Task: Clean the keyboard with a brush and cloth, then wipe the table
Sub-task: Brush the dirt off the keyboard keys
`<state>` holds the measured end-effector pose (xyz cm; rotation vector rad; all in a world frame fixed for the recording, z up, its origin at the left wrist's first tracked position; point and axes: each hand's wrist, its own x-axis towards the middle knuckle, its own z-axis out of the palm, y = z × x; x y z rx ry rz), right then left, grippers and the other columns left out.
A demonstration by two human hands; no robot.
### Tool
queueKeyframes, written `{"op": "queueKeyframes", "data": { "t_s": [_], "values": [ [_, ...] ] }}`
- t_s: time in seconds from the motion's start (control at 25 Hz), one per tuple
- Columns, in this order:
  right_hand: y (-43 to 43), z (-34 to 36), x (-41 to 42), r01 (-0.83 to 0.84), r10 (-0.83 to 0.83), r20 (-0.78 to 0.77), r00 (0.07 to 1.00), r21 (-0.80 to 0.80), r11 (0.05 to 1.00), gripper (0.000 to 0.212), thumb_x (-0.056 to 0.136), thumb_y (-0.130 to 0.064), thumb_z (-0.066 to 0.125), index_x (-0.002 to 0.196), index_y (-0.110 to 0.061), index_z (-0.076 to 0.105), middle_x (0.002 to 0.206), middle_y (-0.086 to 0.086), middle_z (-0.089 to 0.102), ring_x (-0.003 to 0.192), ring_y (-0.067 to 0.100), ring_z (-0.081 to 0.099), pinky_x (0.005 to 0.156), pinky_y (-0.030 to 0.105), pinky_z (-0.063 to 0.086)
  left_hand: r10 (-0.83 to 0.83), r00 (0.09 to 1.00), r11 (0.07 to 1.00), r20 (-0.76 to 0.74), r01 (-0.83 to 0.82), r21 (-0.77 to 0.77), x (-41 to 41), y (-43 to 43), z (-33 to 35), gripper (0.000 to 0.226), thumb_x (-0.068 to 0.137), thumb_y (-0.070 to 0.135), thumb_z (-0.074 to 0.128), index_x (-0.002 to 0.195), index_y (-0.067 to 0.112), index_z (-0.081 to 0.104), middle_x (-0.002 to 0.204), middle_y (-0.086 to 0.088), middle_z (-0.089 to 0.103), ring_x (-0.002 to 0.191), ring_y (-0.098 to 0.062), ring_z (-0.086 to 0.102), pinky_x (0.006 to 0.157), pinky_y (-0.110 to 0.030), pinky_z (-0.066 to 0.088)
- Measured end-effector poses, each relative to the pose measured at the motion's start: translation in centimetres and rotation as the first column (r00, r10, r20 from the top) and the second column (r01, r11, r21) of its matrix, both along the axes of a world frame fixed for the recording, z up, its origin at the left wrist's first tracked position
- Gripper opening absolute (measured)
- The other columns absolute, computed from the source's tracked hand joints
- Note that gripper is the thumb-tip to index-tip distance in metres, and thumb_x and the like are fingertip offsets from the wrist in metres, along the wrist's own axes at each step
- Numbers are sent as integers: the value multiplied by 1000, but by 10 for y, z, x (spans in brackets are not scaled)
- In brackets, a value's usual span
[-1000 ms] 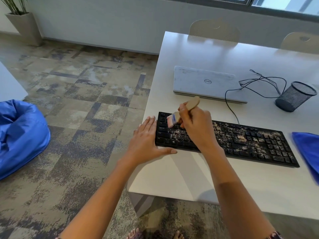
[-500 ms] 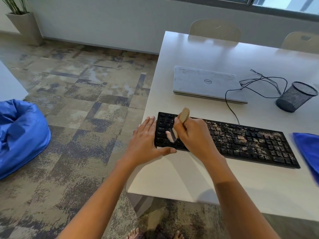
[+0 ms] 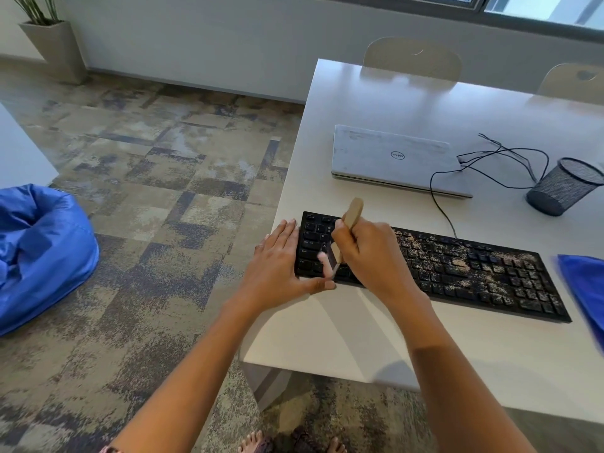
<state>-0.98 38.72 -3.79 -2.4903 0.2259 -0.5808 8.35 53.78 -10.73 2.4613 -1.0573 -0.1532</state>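
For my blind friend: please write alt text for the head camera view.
A person's right hand grips a tan wooden brush over the left end of a dusty black keyboard, while the left hand rests against its edge on a white table. A blue cloth lies nearby.

Probably an office, patterned carpet tiles (image 3: 157, 165), white table (image 3: 376, 103), closed laptop (image 3: 392, 158), mesh pen holder (image 3: 563, 188)
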Motion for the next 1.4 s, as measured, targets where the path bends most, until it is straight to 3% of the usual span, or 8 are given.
{"op": "queueKeyframes", "data": {
  "t_s": [0.12,0.28,0.52,0.68,0.84,1.04,1.16,1.4],
  "values": [
    [-3,12,1,23,-24,23,999,45,999,44,104,-27,47,60,-19,46,47,-3,47,40,12,41,45,22,30,2,1000,1000,-5,-2,-5,0,0,0,132,59,98,38,156,14,6,164,1,4,149,-8,-6,122,-42,7],
    [-5,10,8,52,-58,95,994,64,997,42,105,-35,46,77,-8,62,55,3,62,49,18,60,51,34,45,12,1000,1000,-13,-13,-18,-1,0,0,133,57,97,43,156,17,6,164,2,4,149,-8,-6,120,-41,6],
    [-3,1,6,21,-22,14,1000,28,999,43,105,-30,46,68,-10,54,49,-7,47,41,11,43,46,21,32,4,1000,1000,-17,-5,-14,-1,1,3,131,59,95,45,156,17,5,164,3,3,149,-7,-7,118,-39,1],
    [-4,8,8,28,-32,43,999,92,995,44,105,-31,46,69,-8,56,53,5,58,45,18,55,49,38,44,6,1000,1000,-15,-6,-18,-1,1,2,131,59,94,47,156,17,5,164,3,3,149,-7,-8,112,-31,-2],
    [4,4,17,45,-55,96,994,100,994,41,105,-37,47,84,-7,65,61,7,66,54,22,64,57,44,51,10,1000,1000,-19,-10,-12,2,0,0,135,54,100,38,156,17,5,164,4,3,148,-6,-7,120,-39,4],
    [9,-1,20,-1,-2,20,1000,129,992,44,105,-31,47,74,-3,61,56,9,62,50,25,61,55,46,49,8,999,1000,-41,-9,-13,3,0,-1,139,52,101,37,156,15,3,164,4,2,148,-6,-8,122,-42,9],
    [3,4,23,47,-61,69,996,190,981,43,105,-32,47,77,-3,62,57,10,64,51,26,63,54,47,51,6,999,1000,-33,-6,-16,2,0,0,138,53,100,39,156,15,4,164,3,2,148,-6,-8,122,-41,7],
    [11,1,25,62,-66,30,997,117,991,45,106,-27,45,70,-4,57,54,9,60,48,23,58,54,45,47,2,999,999,-32,-3,-33,3,0,-1,137,55,97,45,156,15,5,164,4,4,148,-5,-8,122,-40,8]
  ]
}}
